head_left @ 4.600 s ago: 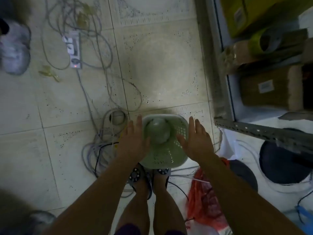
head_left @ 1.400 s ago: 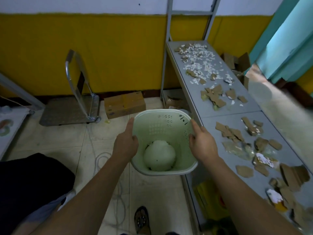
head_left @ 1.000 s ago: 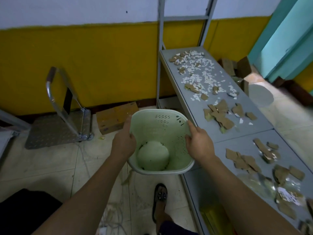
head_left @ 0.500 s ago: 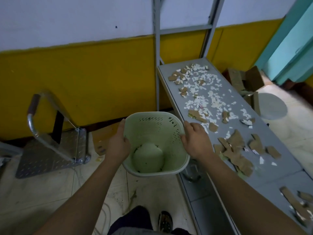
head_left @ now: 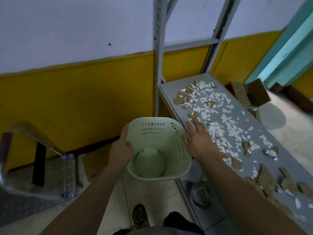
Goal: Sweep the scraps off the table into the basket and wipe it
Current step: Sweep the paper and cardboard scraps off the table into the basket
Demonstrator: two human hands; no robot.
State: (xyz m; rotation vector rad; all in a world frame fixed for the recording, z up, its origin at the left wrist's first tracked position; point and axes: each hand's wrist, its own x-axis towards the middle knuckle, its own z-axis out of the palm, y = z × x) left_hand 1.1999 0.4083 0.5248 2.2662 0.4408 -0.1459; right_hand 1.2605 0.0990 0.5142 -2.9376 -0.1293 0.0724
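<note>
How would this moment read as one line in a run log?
left hand: grips basket rim | right hand: open, off basket, over table edge | scraps: unswept

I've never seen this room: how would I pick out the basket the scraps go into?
Find the long grey table strewn with scraps. Just off its near-left edge, the left hand holds a pale green basket, alone in having perforated walls.

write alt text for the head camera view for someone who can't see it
A person's left hand holds a pale green basket beside a grey table, while the open right hand reaches over white and brown scraps strewn across it.
</note>
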